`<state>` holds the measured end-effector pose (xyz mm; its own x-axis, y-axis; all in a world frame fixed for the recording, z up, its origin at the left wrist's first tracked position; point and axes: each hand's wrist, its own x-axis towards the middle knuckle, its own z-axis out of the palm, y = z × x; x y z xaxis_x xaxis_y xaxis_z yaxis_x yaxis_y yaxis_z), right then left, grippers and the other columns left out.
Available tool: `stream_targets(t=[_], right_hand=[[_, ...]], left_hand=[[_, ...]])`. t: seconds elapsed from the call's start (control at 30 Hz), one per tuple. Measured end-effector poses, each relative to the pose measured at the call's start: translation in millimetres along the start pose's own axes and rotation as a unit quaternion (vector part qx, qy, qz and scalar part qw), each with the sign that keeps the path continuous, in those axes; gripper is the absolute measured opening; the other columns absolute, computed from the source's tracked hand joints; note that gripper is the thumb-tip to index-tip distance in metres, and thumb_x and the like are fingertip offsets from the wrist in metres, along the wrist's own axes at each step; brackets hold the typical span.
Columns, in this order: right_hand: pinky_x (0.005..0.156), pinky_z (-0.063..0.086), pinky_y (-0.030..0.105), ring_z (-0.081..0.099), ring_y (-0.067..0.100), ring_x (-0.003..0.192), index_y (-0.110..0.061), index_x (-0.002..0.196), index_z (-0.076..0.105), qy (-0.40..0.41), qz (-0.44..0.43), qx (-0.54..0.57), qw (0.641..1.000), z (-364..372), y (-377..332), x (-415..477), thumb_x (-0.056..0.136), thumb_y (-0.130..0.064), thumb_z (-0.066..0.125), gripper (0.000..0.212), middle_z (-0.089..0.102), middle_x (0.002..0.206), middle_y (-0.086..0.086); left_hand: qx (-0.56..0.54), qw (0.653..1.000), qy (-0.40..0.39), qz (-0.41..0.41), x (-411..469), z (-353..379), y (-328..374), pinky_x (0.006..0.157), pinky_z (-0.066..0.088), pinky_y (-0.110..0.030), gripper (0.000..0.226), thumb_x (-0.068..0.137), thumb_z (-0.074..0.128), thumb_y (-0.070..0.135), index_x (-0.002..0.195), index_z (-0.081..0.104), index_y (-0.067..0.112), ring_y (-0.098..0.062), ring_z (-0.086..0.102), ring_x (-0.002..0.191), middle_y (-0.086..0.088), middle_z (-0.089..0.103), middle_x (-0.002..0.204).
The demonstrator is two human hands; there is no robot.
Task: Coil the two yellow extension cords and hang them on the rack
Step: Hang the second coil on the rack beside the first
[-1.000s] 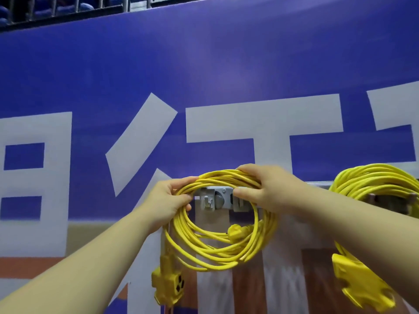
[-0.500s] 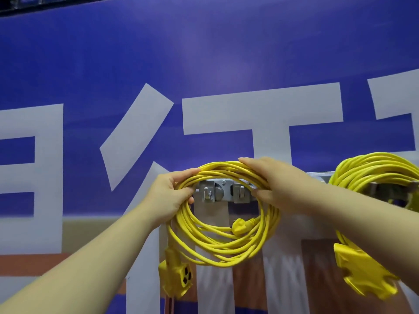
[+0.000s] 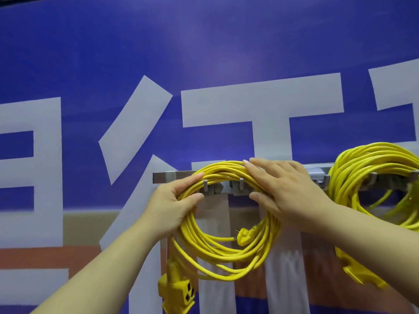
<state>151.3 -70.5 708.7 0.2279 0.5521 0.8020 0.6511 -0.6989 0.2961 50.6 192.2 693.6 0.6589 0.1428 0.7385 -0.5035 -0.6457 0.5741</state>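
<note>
Nearest, from the bottom edge: two bare forearms reaching up to the wall.

Left hand (image 3: 172, 207): on the upper left of the first cord coil (image 3: 226, 261), fingers curled over the bundle, thumb under it. Firm grip.

Right hand (image 3: 288, 193): on the upper right of the same coil, fingers laid nearly straight over the strands, thumb tucked beneath. Pinches the bundle between them.

Coil itself: held flat to the wall between both hands, loop hanging below them. Plug (image 3: 246, 234) inside the loop, right of centre. Socket block (image 3: 178, 293) dangling under the lower left.

Behind it: grey rack (image 3: 176, 175), horizontal on the wall. Top arc of the coil runs across just above two hooks (image 3: 241, 184). Cannot tell whether any weight sits on them.

Further right on the same rack: second cord coil (image 3: 371, 155), hung, touched by neither hand. Own socket end (image 3: 360, 274) hangs below it, partly behind the right forearm.

Farthest: blue banner (image 3: 204, 53) with large white characters, filling the background.
</note>
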Motion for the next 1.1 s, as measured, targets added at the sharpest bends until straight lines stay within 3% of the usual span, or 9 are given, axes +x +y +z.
stream_targets(t=[0.1, 0.27, 0.33, 0.47, 0.57, 0.67, 0.73, 0.87, 1.1], right_hand=[[0.100, 0.040, 0.048, 0.057, 0.025, 0.121, -0.035, 0.149, 0.044, 0.065, -0.004, 0.037, 0.997, 3, -3, -2, 0.101, -0.051, 0.030, 0.052, 0.058, 0.143, -0.006], [0.103, 0.036, 0.054, 0.060, 0.019, 0.111, -0.039, 0.130, 0.063, 0.117, 0.018, 0.052, 0.992, 1, -9, 4, 0.098, -0.046, 0.043, 0.038, 0.070, 0.120, -0.015], [0.107, 0.032, 0.052, 0.062, 0.016, 0.108, -0.041, 0.124, 0.067, 0.111, 0.046, 0.091, 0.989, -2, -11, 9, 0.097, -0.045, 0.049, 0.033, 0.072, 0.115, -0.017], [0.112, 0.033, 0.048, 0.063, 0.015, 0.106, -0.042, 0.136, 0.058, 0.062, 0.094, 0.152, 0.982, -10, -12, 15, 0.097, -0.046, 0.056, 0.039, 0.073, 0.114, -0.012], [0.089, 0.051, 0.044, 0.063, 0.017, 0.091, -0.036, 0.133, 0.062, 0.061, 0.087, 0.156, 0.982, -10, -12, 13, 0.095, -0.045, 0.060, 0.039, 0.071, 0.098, -0.011], [0.076, 0.050, 0.040, 0.058, 0.015, 0.084, -0.037, 0.124, 0.069, 0.060, 0.071, 0.149, 0.984, -4, -15, 9, 0.095, -0.040, 0.061, 0.031, 0.056, 0.085, -0.017], [0.075, 0.049, 0.041, 0.059, 0.018, 0.082, -0.035, 0.119, 0.071, 0.077, 0.066, 0.138, 0.985, -4, -17, 6, 0.094, -0.037, 0.062, 0.027, 0.057, 0.083, -0.013], [0.074, 0.047, 0.044, 0.065, 0.027, 0.086, -0.029, 0.118, 0.072, 0.104, 0.057, 0.084, 0.989, 4, -18, -1, 0.092, -0.039, 0.054, 0.033, 0.070, 0.092, -0.003], [0.086, 0.035, 0.042, 0.064, 0.022, 0.097, -0.031, 0.118, 0.072, 0.166, 0.059, 0.056, 0.983, 12, -21, -9, 0.092, -0.038, 0.057, 0.031, 0.073, 0.095, -0.010]], left_hand=[[-0.009, 1.000, -0.005, -0.008, -2, -1, 3, 0.062, 0.059, -0.024, 0.041, 0.096, 0.062, 0.024, 0.136, 0.059, 0.036, -0.017, 0.074, 0.082, 0.007, 0.075, 0.095], [-0.021, 1.000, -0.013, -0.009, -2, -2, 3, 0.060, 0.059, -0.028, 0.038, 0.100, 0.048, 0.035, 0.137, 0.059, 0.035, -0.022, 0.074, 0.078, 0.003, 0.073, 0.079], [-0.036, 0.999, 0.000, -0.011, -2, 0, 1, 0.063, 0.061, -0.032, 0.037, 0.101, 0.047, 0.035, 0.136, 0.060, 0.034, -0.024, 0.074, 0.081, 0.003, 0.074, 0.085], [-0.055, 0.998, 0.017, -0.006, -3, 9, 0, 0.069, 0.063, -0.036, 0.042, 0.102, 0.049, 0.031, 0.141, 0.049, 0.048, -0.024, 0.074, 0.085, 0.009, 0.072, 0.103], [-0.064, 0.997, 0.025, -0.018, -2, 10, 1, 0.069, 0.061, -0.029, 0.050, 0.102, 0.051, 0.031, 0.146, 0.037, 0.050, -0.021, 0.073, 0.091, 0.010, 0.070, 0.109], [-0.053, 0.998, 0.035, -0.025, 0, 6, 0, 0.078, 0.062, -0.031, 0.042, 0.101, 0.054, 0.031, 0.142, 0.053, 0.034, -0.016, 0.071, 0.102, 0.009, 0.070, 0.118], [-0.068, 0.997, 0.035, -0.031, 0, 4, 2, 0.080, 0.062, -0.034, 0.039, 0.099, 0.057, 0.028, 0.138, 0.059, 0.029, -0.013, 0.072, 0.098, 0.008, 0.072, 0.116], [-0.063, 0.997, 0.031, -0.031, 3, 2, 8, 0.075, 0.061, -0.027, 0.037, 0.098, 0.061, 0.025, 0.135, 0.062, 0.029, -0.005, 0.072, 0.095, 0.009, 0.072, 0.114], [-0.027, 0.998, 0.041, -0.030, -1, 2, 9, 0.076, 0.061, -0.026, 0.040, 0.098, 0.061, 0.028, 0.137, 0.059, 0.033, -0.004, 0.072, 0.095, 0.010, 0.071, 0.114]])
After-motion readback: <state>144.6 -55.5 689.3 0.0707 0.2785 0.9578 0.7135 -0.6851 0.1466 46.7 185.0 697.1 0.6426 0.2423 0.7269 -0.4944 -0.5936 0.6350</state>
